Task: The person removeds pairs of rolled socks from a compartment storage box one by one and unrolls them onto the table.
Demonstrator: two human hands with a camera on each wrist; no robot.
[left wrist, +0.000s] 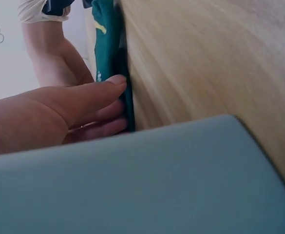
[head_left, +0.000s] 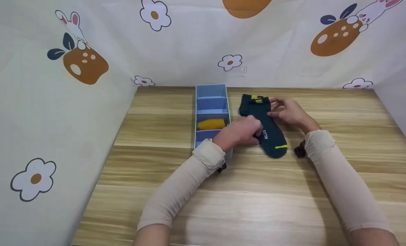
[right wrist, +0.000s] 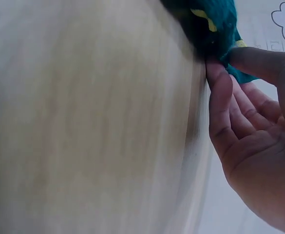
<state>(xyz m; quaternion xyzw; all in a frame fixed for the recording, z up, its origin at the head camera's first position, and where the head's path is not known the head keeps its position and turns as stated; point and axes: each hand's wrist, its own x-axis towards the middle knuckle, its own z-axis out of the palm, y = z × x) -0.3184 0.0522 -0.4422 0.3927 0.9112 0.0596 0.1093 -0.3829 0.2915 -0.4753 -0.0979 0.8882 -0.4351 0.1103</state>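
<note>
A dark green ankle sock [head_left: 273,136] with white lettering and a yellow toe line lies flat, its toe toward me. Under it is a second green sock [head_left: 244,106], mostly hidden, its cuff end showing at the left. My left hand [head_left: 240,131] reaches over the box and pinches the sock's left edge, thumb [left wrist: 96,97] and fingers low by the table. At the upper right edge near the cuff, my right hand [head_left: 290,112] pinches the green fabric between thumb and forefinger, as the right wrist view shows. Its other fingers spread loosely below.
Left of the socks stands a long blue box [head_left: 211,91] split into compartments. One compartment holds a rolled yellow cloth piece [head_left: 211,124]; the left forearm and hand cover the box's near end. A wood-grain table [head_left: 148,164] lies beneath, bordered by printed white sheets [head_left: 189,51].
</note>
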